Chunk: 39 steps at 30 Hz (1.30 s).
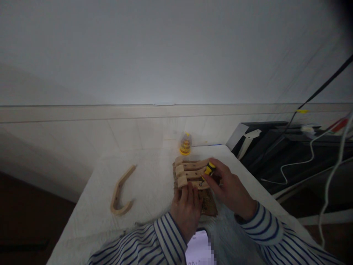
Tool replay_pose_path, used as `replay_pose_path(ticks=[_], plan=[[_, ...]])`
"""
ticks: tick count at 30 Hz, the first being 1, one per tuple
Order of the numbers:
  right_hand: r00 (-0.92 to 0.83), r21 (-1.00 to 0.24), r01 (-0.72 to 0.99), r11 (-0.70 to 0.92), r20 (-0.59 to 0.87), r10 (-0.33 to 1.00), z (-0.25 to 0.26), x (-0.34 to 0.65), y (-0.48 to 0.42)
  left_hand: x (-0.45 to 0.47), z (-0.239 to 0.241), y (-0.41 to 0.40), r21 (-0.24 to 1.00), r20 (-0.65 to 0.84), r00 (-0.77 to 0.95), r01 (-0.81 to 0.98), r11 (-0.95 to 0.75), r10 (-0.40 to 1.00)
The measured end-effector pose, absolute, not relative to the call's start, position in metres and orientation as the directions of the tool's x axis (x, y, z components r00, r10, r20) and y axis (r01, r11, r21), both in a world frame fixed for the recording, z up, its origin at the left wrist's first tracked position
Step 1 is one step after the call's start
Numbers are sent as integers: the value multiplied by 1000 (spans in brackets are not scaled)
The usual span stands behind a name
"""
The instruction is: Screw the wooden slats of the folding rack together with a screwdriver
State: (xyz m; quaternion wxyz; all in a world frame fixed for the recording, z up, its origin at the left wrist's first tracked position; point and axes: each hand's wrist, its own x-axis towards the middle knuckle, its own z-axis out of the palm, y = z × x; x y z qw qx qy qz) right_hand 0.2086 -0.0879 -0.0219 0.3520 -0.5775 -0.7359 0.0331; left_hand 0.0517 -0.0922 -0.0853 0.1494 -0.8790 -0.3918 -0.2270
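Pinched in my right hand (230, 187) is a small yellow-and-black screwdriver (210, 168), tilted, its tip at the nearest of several pale wooden hooks (190, 174). These hooks lie side by side on a brown board (210, 206), and dark holes or screws show along them. My left hand (187, 209) grips the near hook with its fingertips and presses it against the board; its thumb is hidden. Apart from them, a loose J-shaped wooden hook (117, 193) rests on the left of the table.
A clear, yellow-based screwdriver bit case (185, 144) stands behind the board, near the wall. A lit phone (200, 248) lies at the front edge of the white-covered table (149, 173). Dark panels (264, 154) and a white cable (313, 147) are to the right.
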Motion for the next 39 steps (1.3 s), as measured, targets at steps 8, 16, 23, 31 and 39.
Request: replay_pose_path(ticks=[8, 16, 23, 31, 39], plan=[[-38, -492, 817, 301, 475, 879, -25, 206, -86, 53, -86, -93, -80, 531, 577, 763, -642, 620], [-48, -449, 847, 284, 467, 883, -25, 203, -83, 53, -86, -92, -74, 530, 579, 759, -646, 620], [-82, -440, 837, 326, 488, 869, -22, 202, -87, 52, -87, -92, -75, 511, 591, 754, -653, 624], [-137, -389, 862, 325, 439, 888, -19, 203, -90, 52, -84, -92, -83, 525, 594, 749, -657, 610], [-123, -380, 870, 314, 450, 885, -22, 208, -89, 51, -86, -92, -83, 510, 597, 751, -656, 619]])
